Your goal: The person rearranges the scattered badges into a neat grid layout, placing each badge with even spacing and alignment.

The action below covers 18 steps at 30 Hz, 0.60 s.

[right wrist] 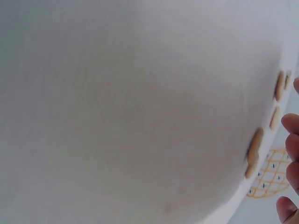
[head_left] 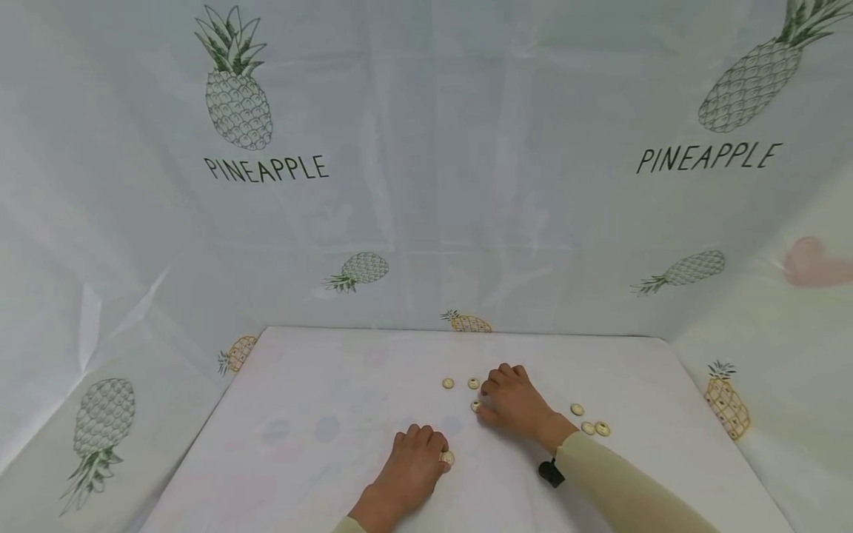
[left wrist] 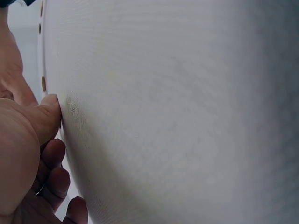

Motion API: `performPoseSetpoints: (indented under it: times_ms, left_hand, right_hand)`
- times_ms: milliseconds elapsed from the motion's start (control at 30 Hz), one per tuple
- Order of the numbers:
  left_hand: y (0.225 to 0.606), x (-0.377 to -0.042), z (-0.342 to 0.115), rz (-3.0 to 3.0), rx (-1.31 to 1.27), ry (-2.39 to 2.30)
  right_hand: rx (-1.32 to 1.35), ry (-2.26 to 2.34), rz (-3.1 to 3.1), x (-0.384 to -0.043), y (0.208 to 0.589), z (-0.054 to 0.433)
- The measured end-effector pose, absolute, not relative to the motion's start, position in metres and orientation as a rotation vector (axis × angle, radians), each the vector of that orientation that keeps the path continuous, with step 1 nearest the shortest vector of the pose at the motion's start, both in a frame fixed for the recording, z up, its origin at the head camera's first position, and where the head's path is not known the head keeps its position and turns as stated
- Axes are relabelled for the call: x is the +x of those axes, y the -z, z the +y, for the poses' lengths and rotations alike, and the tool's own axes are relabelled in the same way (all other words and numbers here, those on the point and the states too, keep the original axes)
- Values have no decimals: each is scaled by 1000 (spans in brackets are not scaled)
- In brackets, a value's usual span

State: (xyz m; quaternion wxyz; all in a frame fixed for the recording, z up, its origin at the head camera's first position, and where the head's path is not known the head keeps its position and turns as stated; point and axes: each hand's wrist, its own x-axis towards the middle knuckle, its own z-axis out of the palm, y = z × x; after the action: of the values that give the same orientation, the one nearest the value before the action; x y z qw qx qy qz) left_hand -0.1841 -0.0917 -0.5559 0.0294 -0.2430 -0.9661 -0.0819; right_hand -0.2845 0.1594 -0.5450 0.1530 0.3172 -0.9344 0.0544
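Observation:
Small round cream discs with dark marks lie on the white-covered table. My left hand [head_left: 413,460] is low over the cloth near the front. It pinches one disc [head_left: 447,458] between thumb and index finger; in the left wrist view the thumb [left wrist: 49,112] is down at the cloth and hides that disc. Farther back, my right hand [head_left: 514,403] has its fingers loosely bent. A disc [head_left: 476,406] sits right at its thumb and index finger. Two more discs, one to the left [head_left: 448,383] and a nearer one [head_left: 474,383], lie just beyond it.
Three discs lie right of the right forearm: one disc [head_left: 577,409] farther back and two side by side, a left one [head_left: 589,428] and a right one [head_left: 603,428]. A black device [head_left: 551,472] hangs at the right wrist. A pineapple-print sheet [head_left: 466,185] walls the table's back and sides.

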Motion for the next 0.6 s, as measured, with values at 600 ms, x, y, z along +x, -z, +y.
performPoseSetpoints:
  times_ms: [600]
  left_hand:
    - [552,-183,-92,-2987,-746,277]
  right_hand:
    - [680,-149,-2645,-269,521,260]
